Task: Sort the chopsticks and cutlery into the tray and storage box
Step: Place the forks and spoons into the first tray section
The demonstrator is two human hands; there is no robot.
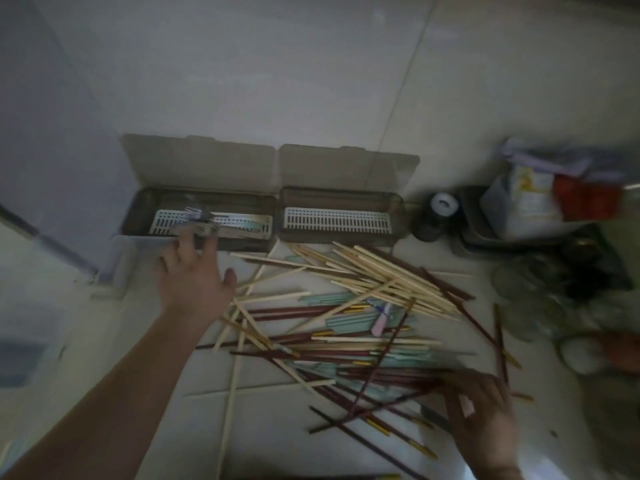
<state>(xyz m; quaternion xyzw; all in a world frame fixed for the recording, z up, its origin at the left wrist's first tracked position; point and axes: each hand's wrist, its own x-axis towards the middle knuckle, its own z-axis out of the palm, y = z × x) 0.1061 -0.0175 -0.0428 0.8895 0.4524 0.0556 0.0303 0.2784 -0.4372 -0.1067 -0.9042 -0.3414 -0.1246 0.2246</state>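
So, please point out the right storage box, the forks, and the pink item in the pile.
right storage box (341, 221), head view, white slotted insert
forks (197, 216), head view, metal tines
pink item (380, 323), head view, its middle

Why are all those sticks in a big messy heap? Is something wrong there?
Yes, the pile of pale wooden, dark red and light green chopsticks lies criss-crossed loose on the white counter, unsorted. The right grey storage box holds none yet.

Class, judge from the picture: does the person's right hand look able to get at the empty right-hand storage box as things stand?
Probably yes. The right hand rests on the chopstick pile, and the right-hand storage box stands beyond it with its lid up; only low-lying chopsticks lie between.
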